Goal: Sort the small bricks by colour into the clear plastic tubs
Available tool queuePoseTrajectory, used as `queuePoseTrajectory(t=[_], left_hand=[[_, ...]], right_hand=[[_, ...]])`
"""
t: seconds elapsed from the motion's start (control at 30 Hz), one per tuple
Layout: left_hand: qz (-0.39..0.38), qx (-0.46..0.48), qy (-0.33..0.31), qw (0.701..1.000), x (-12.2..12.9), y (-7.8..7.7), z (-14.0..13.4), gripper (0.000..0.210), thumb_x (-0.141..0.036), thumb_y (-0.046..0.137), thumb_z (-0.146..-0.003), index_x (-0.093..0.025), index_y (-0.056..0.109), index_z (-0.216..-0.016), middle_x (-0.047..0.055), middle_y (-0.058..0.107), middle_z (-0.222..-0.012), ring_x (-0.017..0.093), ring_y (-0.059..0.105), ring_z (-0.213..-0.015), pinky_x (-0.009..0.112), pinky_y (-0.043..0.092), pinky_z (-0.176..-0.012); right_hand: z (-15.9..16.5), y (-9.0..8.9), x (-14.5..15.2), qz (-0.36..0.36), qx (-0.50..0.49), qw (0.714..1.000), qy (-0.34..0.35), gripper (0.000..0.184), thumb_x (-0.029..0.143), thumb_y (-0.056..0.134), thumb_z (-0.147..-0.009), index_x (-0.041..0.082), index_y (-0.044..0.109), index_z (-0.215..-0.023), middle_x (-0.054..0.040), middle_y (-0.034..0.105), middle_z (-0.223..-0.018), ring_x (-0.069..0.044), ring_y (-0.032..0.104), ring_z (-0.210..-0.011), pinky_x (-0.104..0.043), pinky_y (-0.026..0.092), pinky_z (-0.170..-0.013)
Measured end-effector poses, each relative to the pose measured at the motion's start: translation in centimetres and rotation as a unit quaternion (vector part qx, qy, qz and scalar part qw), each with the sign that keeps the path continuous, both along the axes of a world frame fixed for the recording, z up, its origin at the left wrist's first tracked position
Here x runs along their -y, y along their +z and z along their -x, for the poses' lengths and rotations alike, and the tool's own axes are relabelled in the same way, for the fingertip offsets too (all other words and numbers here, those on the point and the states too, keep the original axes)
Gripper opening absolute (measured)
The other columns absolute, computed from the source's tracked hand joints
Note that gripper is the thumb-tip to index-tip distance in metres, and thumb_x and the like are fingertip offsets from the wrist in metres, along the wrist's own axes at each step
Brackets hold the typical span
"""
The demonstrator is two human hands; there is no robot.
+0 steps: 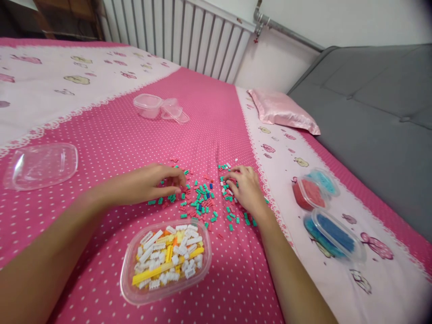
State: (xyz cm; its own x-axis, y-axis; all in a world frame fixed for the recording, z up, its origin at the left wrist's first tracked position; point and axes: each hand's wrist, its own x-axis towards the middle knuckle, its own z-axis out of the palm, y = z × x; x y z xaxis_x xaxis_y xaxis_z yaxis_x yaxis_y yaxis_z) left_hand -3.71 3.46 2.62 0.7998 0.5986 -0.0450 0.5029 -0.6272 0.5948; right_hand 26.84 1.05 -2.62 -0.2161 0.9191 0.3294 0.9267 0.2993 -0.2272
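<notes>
Small green, pink and a few blue toy bricks [202, 193] lie scattered on the pink polka-dot cloth. At the left side of this pile, my left hand [165, 182] is bent over the bricks, thumb and fingertips close together; what is between them cannot be made out. My right hand [245, 186] rests at the pile's right side, its thumb and index finger nearly meeting above some green and white pieces. Any brick in that pinch is too small to tell. Nearer to me stands a clear plastic container [126, 274] holding white, yellow and orange bricks.
A clear lid [43, 166] lies at the left. Farther back are clear containers and lids [148, 105]. On the right sit containers of red bricks [308, 193] and blue bricks [335, 231]. Beyond are a pink pillow [283, 110], a grey headboard [374, 99] and a radiator [182, 36].
</notes>
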Motion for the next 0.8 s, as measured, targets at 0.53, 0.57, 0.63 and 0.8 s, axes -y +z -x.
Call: queuePoseTrajectory(t=[0.53,0.57,0.63,0.8], left_hand=[[-0.005,0.017,0.007,1.0,0.7,0.5,0.0,0.021,-0.033,0.052,-0.096,-0.017,0.066,-0.1,0.003,0.07,-0.091,0.016,0.063,-0.079,0.025,0.043,-0.07],[-0.003,0.021,0.005,1.0,0.8,0.5,0.0,0.02,-0.032,0.053,-0.096,-0.017,0.065,-0.099,0.003,0.07,-0.091,0.016,0.063,-0.08,0.025,0.043,-0.07],[0.003,0.029,0.002,1.0,1.0,0.5,-0.1,0.018,-0.03,0.054,-0.095,-0.016,0.065,-0.098,0.003,0.069,-0.09,0.015,0.062,-0.079,0.025,0.043,-0.07],[-0.001,0.052,-0.001,0.999,1.1,0.2,-0.1,0.015,-0.027,0.056,-0.095,-0.016,0.065,-0.097,0.004,0.07,-0.09,0.014,0.062,-0.078,0.024,0.043,-0.069]], right_hand=[[3.9,4.7,3.5,-0.034,-0.165,0.984,0.061,0.01,0.021,0.061,-0.093,0.022,0.07,-0.09,-0.0054,0.073,-0.094,-0.026,0.06,-0.095,-0.041,0.044,-0.087],[5.2,5.5,4.7,-0.017,-0.182,0.978,0.098,0.009,0.022,0.061,-0.093,0.023,0.069,-0.088,-0.0038,0.073,-0.091,-0.024,0.061,-0.092,-0.039,0.045,-0.084],[7.9,6.6,7.3,0.009,-0.181,0.968,0.175,0.006,0.023,0.065,-0.092,0.024,0.069,-0.088,-0.0002,0.074,-0.088,-0.022,0.062,-0.088,-0.038,0.044,-0.082],[12.1,6.0,11.0,-0.003,-0.19,0.946,0.264,0.008,0.024,0.066,-0.093,0.025,0.07,-0.087,0.002,0.074,-0.079,-0.018,0.061,-0.078,-0.039,0.042,-0.084]])
